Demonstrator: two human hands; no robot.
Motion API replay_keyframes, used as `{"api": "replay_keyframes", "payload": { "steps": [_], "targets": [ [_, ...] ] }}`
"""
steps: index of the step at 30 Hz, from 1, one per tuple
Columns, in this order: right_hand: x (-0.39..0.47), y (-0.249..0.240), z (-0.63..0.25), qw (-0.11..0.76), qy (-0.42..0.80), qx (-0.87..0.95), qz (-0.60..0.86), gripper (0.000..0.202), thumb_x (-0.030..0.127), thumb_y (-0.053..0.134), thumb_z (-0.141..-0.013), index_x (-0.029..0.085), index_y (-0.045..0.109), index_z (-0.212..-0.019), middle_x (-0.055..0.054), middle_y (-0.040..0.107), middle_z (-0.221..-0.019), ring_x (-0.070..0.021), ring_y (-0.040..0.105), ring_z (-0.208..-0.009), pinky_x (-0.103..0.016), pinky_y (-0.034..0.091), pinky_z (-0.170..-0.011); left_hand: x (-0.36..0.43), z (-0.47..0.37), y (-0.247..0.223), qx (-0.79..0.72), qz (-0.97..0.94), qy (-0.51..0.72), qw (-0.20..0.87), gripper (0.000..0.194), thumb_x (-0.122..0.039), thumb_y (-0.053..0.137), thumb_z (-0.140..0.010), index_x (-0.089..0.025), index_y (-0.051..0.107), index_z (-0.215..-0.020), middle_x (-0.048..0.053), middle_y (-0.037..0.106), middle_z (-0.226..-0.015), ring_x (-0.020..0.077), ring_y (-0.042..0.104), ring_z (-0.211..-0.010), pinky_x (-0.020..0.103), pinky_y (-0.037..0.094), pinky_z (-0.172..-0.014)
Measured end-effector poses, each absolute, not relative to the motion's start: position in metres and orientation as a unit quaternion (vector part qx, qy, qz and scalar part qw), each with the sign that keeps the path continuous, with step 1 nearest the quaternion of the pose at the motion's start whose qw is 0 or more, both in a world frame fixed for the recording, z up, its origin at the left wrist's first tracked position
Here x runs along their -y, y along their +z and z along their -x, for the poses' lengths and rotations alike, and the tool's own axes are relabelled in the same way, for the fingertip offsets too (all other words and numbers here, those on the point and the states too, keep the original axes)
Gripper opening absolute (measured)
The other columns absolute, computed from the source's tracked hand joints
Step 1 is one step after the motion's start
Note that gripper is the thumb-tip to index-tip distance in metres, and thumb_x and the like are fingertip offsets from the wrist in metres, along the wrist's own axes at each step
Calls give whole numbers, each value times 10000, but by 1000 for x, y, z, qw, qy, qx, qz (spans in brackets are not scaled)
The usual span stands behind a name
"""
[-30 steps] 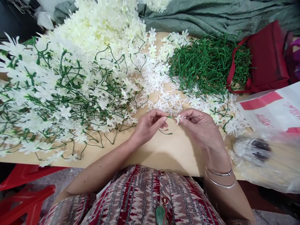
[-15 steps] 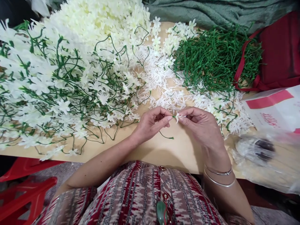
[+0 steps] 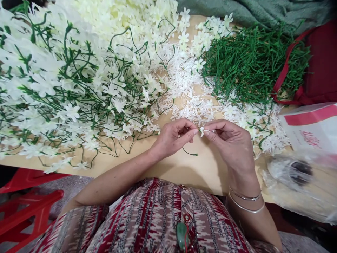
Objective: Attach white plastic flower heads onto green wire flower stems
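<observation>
My left hand (image 3: 177,137) pinches a green plastic stem (image 3: 190,152), whose lower end curves out beneath the fingers. Facing it, my right hand (image 3: 231,142) is closed on a small white artificial flower (image 3: 202,131) at the stem's tip. Thumb and forefinger of each hand almost meet there; the fingers partly cover the join. Just beyond the hands lie many thin white stamen pieces (image 3: 188,89). To the left spreads a big heap of white flowers on green stems (image 3: 86,102).
Loose pale blossoms (image 3: 118,17) pile up at the back. Bare green stems (image 3: 252,66) form a heap at right, beside a dark red bag (image 3: 322,63). A printed white bag (image 3: 310,130) and clear plastic (image 3: 302,182) lie at the right edge. Red stools (image 3: 31,211) stand lower left.
The view has shifted slightly, moving the table's contents a little. Both hands keep their pinch, and the white flower now looks more bunched between the fingertips.
</observation>
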State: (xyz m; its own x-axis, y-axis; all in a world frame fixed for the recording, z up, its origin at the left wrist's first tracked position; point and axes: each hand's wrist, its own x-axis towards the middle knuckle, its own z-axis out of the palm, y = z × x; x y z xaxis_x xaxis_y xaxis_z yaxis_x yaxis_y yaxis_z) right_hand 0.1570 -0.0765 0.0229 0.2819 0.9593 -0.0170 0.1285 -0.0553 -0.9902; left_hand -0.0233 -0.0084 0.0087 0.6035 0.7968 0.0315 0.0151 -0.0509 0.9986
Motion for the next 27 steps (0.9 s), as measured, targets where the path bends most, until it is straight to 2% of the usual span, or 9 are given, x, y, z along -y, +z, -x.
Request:
{"api": "replay_keyframes", "payload": {
  "steps": [8,15,22,25,27],
  "targets": [
    [75,17,-158,503,420,442,613,95,318,859,-798,269,782,-821,-2,765,-818,-170,684,-756,-315,560,-691,12,25,5,-326,-679,316,577,242,-387,629,-1024,-170,657,-922,16,695,-730,105,657,-644,221,539,-623],
    [71,15,-151,507,408,456,608,114,335,845,-814,259,760,-820,-7,765,-832,-172,692,-765,-317,568,-705,12,26,3,-323,-680,326,572,223,-362,596,-1042,-172,630,-929,16,711,-742,107,692,-648,218,540,-629],
    [67,11,-151,520,415,452,595,72,252,827,-815,271,758,-826,13,759,-823,-151,672,-753,-290,543,-696,10,24,0,-322,-657,338,592,186,-342,633,-1017,-173,626,-941,-2,706,-738,94,688,-642,209,538,-641],
    [67,12,-155,516,426,443,597,122,254,849,-786,277,761,-868,13,753,-826,-153,657,-728,-294,544,-667,11,23,1,-322,-643,334,609,205,-369,639,-1014,-171,644,-960,9,711,-778,100,692,-675,220,554,-665],
    [68,13,-159,517,439,439,590,181,260,867,-766,279,766,-914,6,767,-872,-161,679,-770,-306,568,-708,12,23,2,-317,-644,327,615,207,-374,644,-1012,-170,661,-985,18,716,-789,111,689,-688,235,563,-675]
  ]
}}
